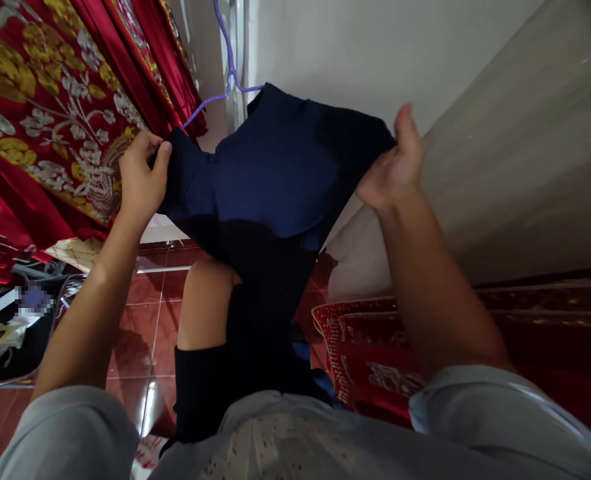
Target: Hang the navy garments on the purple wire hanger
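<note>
A dark navy garment point(280, 153) is spread between my two hands, its lower part merging with the dark clothing on my lap. A purple wire hanger point(231, 79) is behind its upper edge, with the hook running up out of the frame. My left hand point(142, 173) pinches the garment's left edge between thumb and fingers. At the right edge is my right hand point(395, 163), its thumb raised and its fingers mostly hidden by the cloth they hold. What kind of garment this is does not show clearly.
Red cloth with gold and silver embroidery point(65, 120) hangs at the left. Another red beaded cloth point(365, 353) lies at the lower right. A black tray-like surface point(30, 350) with small items stands at the lower left. Red tiles point(142, 333) cover the floor; a pale wall point(375, 53) rises ahead.
</note>
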A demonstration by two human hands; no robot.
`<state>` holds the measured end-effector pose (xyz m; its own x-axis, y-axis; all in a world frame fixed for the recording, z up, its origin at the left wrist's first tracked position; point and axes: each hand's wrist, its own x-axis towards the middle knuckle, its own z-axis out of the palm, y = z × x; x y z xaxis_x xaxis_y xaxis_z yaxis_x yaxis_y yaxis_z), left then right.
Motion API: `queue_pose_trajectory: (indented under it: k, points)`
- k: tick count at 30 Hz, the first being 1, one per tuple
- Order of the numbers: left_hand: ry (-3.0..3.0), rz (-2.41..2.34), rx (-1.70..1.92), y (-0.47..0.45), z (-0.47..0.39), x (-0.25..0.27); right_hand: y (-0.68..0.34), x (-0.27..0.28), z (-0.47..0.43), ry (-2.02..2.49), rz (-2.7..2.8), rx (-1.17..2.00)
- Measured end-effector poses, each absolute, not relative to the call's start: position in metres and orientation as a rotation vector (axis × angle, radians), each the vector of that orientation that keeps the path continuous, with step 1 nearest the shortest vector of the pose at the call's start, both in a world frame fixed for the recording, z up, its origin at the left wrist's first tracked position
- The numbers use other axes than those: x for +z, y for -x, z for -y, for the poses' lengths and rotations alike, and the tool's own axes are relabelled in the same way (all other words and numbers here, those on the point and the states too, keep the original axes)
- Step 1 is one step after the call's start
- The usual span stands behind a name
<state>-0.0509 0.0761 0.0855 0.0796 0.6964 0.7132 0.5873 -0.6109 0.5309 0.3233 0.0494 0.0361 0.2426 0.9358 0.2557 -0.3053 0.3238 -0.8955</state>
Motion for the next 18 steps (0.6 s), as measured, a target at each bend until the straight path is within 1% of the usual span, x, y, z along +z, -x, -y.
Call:
queue_pose_trajectory:
  k: [2,5,8,10,12,15,18]
  points:
    - [-2.218,-1.34,1.597,0.047,-0.076,0.089,-0.324,0.047,-0.04,0.715,0.973,0.917]
    - [-2.236,-1.324,1.622,0.034,-0.07,0.105,-0.317,0.078,-0.036,0.632,0.97,0.729]
    - [-2.205,-1.315,1.567,0.029,-0.066,0.124,-0.298,0.107,-0.037,0.696,1.047,0.61]
    - [-2.173,-1.323,1.523,0.033,-0.068,0.129,-0.281,0.116,-0.036,0.786,1.163,0.58]
    - [-2.154,-1.312,1.493,0.043,-0.074,0.124,-0.265,0.114,-0.03,0.785,1.285,0.636]
    - [-2.141,-1.241,1.462,0.061,-0.081,0.103,-0.251,0.103,-0.014,0.67,1.472,0.797]
    - [-2.002,-1.056,1.42,0.072,-0.079,0.082,-0.256,0.096,0.004,0.609,1.846,1.065]
